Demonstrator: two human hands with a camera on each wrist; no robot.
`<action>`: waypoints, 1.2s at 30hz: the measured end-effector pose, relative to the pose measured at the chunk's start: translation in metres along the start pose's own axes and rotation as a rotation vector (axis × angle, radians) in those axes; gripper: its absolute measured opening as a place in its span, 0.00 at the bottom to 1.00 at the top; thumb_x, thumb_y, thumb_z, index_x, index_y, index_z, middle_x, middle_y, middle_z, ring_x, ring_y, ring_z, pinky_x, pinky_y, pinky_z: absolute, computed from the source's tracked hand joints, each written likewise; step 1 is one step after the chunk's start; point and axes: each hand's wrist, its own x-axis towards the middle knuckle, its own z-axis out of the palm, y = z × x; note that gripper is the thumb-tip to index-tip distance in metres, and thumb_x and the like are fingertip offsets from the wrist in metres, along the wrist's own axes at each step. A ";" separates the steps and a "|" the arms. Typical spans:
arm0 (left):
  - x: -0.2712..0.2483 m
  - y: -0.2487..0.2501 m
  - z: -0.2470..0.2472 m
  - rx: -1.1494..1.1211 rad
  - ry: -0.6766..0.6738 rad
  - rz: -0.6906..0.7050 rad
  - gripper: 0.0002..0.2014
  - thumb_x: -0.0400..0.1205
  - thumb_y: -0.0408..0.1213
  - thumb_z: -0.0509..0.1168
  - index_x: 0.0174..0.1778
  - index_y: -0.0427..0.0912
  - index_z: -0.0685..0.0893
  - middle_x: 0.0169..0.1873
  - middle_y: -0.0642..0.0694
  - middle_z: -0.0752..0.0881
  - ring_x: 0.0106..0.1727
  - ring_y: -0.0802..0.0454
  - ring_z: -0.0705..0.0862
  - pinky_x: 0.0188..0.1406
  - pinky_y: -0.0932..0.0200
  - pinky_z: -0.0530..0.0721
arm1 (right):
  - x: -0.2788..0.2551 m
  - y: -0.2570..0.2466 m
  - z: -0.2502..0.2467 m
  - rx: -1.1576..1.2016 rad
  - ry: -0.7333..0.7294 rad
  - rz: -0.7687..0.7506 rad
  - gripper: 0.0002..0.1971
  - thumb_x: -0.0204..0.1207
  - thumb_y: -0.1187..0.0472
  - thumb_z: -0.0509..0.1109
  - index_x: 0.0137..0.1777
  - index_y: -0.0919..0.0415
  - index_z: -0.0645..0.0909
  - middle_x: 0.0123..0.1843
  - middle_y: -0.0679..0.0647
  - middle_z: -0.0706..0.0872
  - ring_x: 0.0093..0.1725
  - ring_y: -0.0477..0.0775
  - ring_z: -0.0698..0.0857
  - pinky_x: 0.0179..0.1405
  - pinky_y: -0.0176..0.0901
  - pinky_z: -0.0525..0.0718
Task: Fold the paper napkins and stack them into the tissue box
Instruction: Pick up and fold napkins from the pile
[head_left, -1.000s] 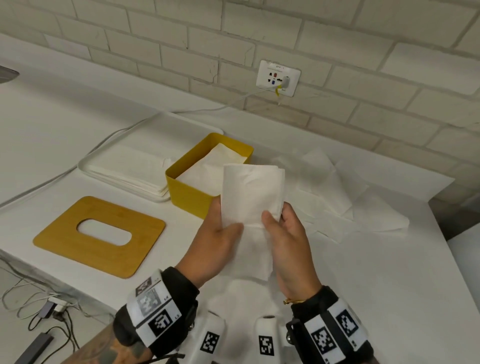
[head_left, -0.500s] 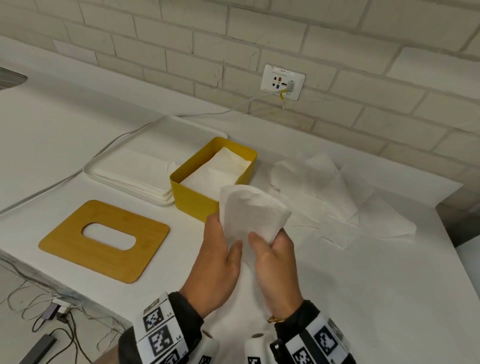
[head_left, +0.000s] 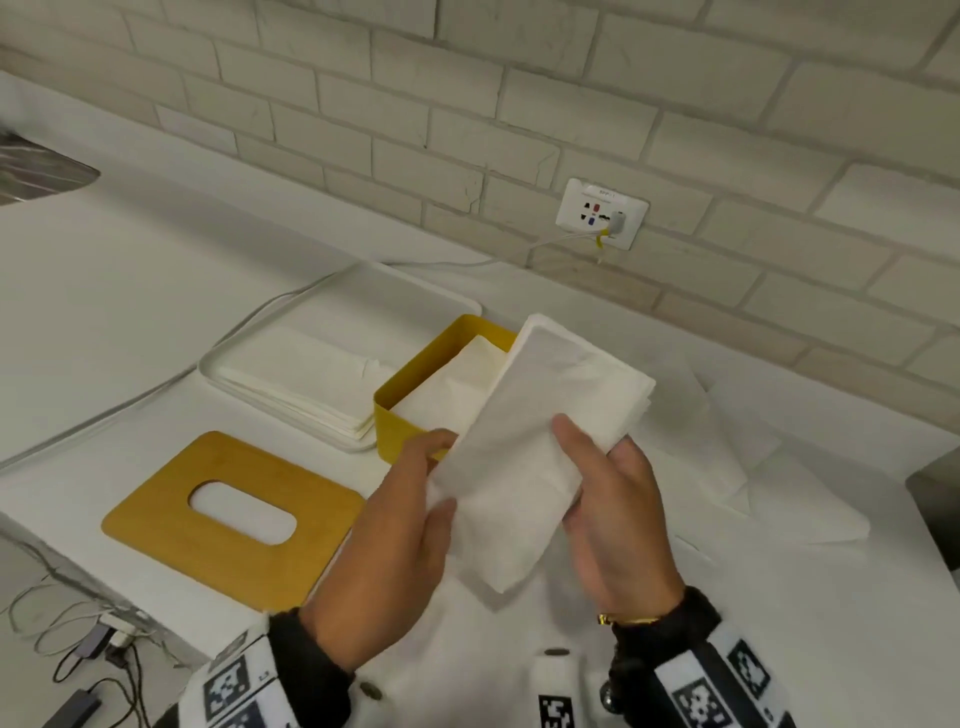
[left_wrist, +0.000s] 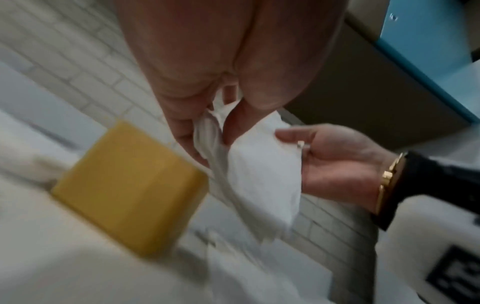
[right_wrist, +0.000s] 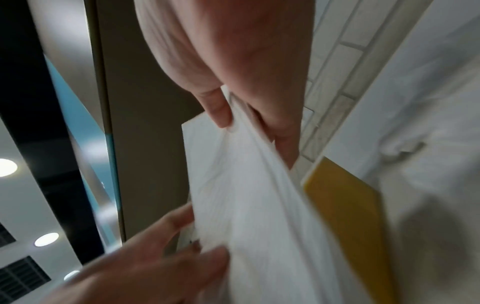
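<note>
Folded napkin (head_left: 524, 462) held up over the tabletop (head_left: 779, 597), far end above the yellow tissue box (head_left: 400, 423) near the back edge. Left hand (head_left: 384, 545) pinching its near-left edge; right hand (head_left: 618, 514) clamping the right side, thumb on top. Best kept flat, edges squared, lowered level onto the stack inside. No legible writing; socket label blurred

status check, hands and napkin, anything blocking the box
Left hand and right hand both grip folded napkin, held above the counter. Yellow tissue box open, napkins already inside. Wooden lid off to the side; nothing blocking.
</note>
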 end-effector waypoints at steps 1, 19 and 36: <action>0.011 0.003 -0.014 0.017 0.019 0.003 0.26 0.88 0.31 0.63 0.73 0.67 0.65 0.59 0.64 0.83 0.57 0.65 0.85 0.52 0.68 0.86 | 0.014 -0.011 0.005 -0.013 -0.018 -0.039 0.09 0.85 0.63 0.67 0.62 0.55 0.86 0.57 0.51 0.94 0.58 0.52 0.92 0.57 0.50 0.90; 0.147 -0.058 -0.047 0.511 -0.351 -0.161 0.14 0.88 0.28 0.60 0.63 0.46 0.86 0.55 0.47 0.85 0.47 0.55 0.84 0.37 0.77 0.74 | 0.201 0.020 0.032 -1.178 0.055 0.042 0.17 0.78 0.56 0.74 0.63 0.65 0.84 0.61 0.62 0.88 0.60 0.63 0.86 0.61 0.51 0.86; 0.159 -0.059 -0.044 0.785 -0.614 -0.098 0.14 0.87 0.28 0.62 0.66 0.43 0.86 0.62 0.42 0.84 0.55 0.46 0.87 0.57 0.58 0.86 | 0.193 0.036 0.046 -1.734 0.060 -0.187 0.21 0.74 0.63 0.72 0.67 0.55 0.76 0.64 0.55 0.78 0.65 0.60 0.75 0.58 0.54 0.72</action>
